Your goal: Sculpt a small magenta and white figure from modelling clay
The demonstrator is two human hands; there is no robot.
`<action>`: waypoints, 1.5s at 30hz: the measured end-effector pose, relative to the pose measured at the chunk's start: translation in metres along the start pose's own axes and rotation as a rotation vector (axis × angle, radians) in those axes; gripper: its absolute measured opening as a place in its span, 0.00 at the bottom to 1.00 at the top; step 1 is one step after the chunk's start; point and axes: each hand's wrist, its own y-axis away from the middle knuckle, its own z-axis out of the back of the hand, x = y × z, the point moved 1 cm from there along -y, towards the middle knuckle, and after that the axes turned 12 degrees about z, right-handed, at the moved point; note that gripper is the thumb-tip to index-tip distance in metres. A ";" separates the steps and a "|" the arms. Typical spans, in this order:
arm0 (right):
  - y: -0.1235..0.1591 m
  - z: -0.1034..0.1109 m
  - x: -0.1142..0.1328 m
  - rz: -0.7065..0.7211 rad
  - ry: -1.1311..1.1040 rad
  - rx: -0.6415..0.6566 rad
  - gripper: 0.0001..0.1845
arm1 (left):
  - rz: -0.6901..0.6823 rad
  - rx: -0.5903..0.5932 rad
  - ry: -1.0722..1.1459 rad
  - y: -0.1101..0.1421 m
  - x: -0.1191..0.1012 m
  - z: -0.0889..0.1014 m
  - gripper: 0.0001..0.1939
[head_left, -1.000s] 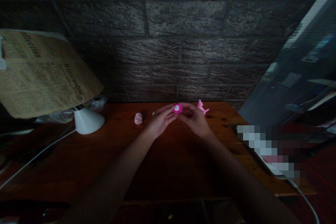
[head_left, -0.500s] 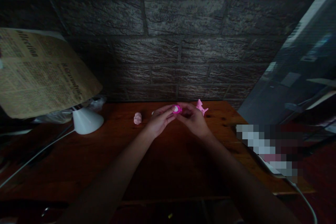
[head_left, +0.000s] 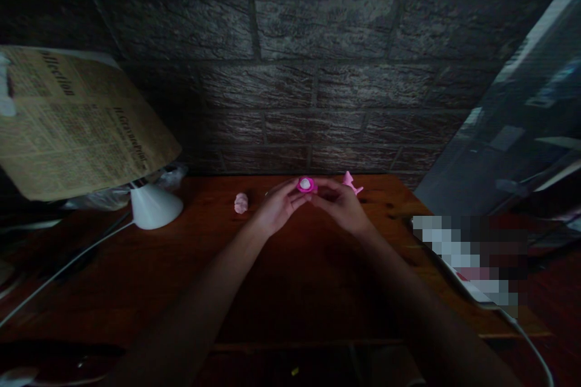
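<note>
Between my two hands, above the far part of the wooden table [head_left: 299, 290], is a small round bright-pink piece with a white centre [head_left: 305, 184]. What kind of thing it is, I cannot make out. My left hand [head_left: 279, 205] grips it from the left with closed fingers. On the other side, the fingertips of my right hand [head_left: 338, 202] pinch its right edge. A pink pointed figure [head_left: 350, 182] stands just behind my right hand, partly hidden by it. To the left of my left hand lies a pale pink lump [head_left: 241, 202].
A lamp with a newspaper-print shade [head_left: 86, 124] and white base [head_left: 155, 207] stands at the left, its cord running to the front left. Behind the table rises a dark brick wall [head_left: 281, 84]. A blurred-out white object [head_left: 481, 296] with a cable lies at the right edge.
The round pink piece has been tipped so its white centre faces up more, and my left thumb no longer lies over it. The whole view has shifted slightly.
</note>
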 end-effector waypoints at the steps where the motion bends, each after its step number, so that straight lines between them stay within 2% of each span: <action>1: 0.000 0.000 0.001 0.002 -0.004 -0.010 0.17 | -0.004 0.000 -0.002 0.000 0.000 0.000 0.03; 9: 0.002 -0.003 0.005 0.025 0.123 -0.053 0.16 | -0.017 -0.080 -0.033 0.001 0.001 0.000 0.02; 16: 0.002 -0.002 0.003 0.036 0.177 -0.038 0.22 | -0.036 -0.067 -0.132 0.001 0.004 0.001 0.11; 20: 0.002 -0.002 0.005 0.050 0.212 -0.053 0.19 | -0.032 -0.051 -0.120 0.002 0.003 0.001 0.09; 25: 0.001 -0.003 0.007 0.063 0.208 -0.072 0.21 | -0.051 -0.063 -0.101 0.002 0.002 0.000 0.06; 33: 0.000 -0.001 0.005 -0.027 0.135 -0.064 0.17 | -0.064 -0.105 -0.109 0.001 0.003 0.000 0.03; 45: 0.001 0.000 0.001 -0.080 0.166 -0.094 0.20 | -0.062 -0.074 -0.150 0.001 0.004 0.000 0.08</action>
